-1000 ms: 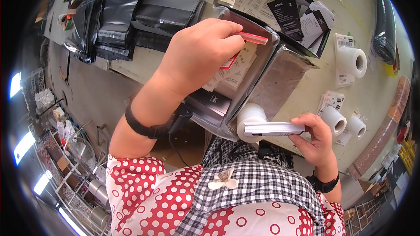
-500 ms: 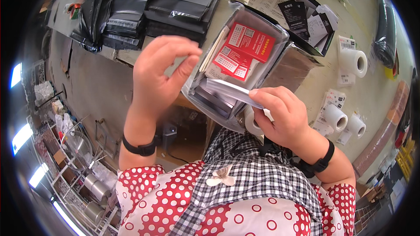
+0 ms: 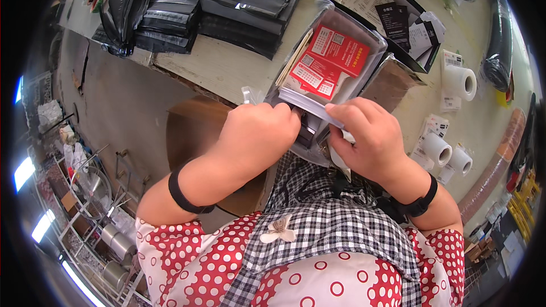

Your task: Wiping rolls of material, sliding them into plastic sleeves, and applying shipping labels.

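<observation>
My right hand [image 3: 369,136] pinches a thin stack of white paper slips [image 3: 310,106] at its right end, edge up over the near part of a grey lined bin [image 3: 372,40]. Curled closed at the bin's near left side is my left hand [image 3: 259,136], its fingertips near the slips' left end. A small whitish, clear piece [image 3: 250,95] shows just beyond its knuckles; whether the hand holds it, I cannot tell. Red and white printed cards [image 3: 341,51] lie in the bin's far part. Dark cards partly show beneath the slips, mostly hidden by my hands.
Stacks of black plastic mailing bags [image 3: 244,11] lie at the far left of the table [image 3: 187,77]. Behind the bin stands a black box [image 3: 426,68] of tags and slips. White label rolls [image 3: 460,82] sit at the right, beside a long wrapped roll [image 3: 497,159].
My left hand has come down and right to the bin, its fingers closing. My right hand keeps its grip on the slips. The view has shifted slightly.
</observation>
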`<state>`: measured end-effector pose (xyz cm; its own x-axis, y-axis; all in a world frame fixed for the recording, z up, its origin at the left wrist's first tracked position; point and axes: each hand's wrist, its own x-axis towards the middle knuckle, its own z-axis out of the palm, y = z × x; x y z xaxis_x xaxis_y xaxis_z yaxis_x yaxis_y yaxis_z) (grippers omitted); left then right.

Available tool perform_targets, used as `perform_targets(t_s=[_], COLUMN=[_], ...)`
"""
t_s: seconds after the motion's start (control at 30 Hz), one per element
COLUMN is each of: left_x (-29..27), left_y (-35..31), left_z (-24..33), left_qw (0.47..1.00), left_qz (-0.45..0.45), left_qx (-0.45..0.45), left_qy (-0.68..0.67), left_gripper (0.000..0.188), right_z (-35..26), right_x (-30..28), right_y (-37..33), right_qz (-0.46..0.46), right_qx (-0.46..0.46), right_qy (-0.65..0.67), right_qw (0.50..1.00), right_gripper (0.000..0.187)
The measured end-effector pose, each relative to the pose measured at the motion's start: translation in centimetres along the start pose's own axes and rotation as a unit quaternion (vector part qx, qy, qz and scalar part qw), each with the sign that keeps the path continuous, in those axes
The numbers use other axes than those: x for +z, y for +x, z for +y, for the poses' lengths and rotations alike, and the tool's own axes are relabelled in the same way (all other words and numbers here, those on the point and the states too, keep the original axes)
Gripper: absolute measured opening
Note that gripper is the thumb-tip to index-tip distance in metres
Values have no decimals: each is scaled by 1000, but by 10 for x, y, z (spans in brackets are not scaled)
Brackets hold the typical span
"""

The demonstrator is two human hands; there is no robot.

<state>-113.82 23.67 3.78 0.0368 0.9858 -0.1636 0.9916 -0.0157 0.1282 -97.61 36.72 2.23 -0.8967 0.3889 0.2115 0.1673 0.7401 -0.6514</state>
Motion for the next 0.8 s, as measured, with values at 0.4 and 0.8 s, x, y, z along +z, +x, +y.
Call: perform_targets(t_s=[0.4,0.8], left_x=[11,3], left_y=[22,-17], left_z=[-8,4], left_qw=[984,994], left_qz=[18,85], left_qx=[174,59], left_qy=[19,-19], left_gripper=[8,7], right_z=[2,-9], right_x=[-3,18], right_y=[7,2], right_qz=[16,-67], right_qx=[54,-38], right_qy=[17,-6], right_qw=[998,997], right_gripper=[28,34])
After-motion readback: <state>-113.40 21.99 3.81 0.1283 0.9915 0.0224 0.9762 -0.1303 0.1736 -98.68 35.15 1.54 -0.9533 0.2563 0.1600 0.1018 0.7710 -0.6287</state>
